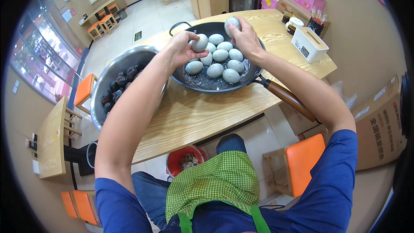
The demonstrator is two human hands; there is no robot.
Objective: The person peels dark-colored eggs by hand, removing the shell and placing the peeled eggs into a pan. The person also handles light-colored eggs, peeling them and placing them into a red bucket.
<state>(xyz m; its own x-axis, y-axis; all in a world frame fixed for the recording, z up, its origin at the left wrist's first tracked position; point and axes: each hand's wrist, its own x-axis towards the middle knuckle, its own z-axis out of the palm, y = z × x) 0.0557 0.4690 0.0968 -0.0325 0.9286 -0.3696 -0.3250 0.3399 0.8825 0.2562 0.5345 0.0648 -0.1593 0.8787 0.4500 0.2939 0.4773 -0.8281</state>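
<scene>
Hands over wok (pixel 252 80), left hand (pixel 183 47) grasping egg (pixel 199 42), right hand (pixel 244 34) grasping second egg (pixel 232 25) near far rim.

Blue short-sleeved shirt, jeans, green checked apron (brighter green straps), bare forearms

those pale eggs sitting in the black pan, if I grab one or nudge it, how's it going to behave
The pale eggs look smooth and oval, so a nudged one would probably roll against its neighbours. They sit in shallow water in the black pan, so they are likely wet and slippery. The left hand and right hand each hold one with fingers wrapped round; shells may crack under a hard squeeze.
</scene>
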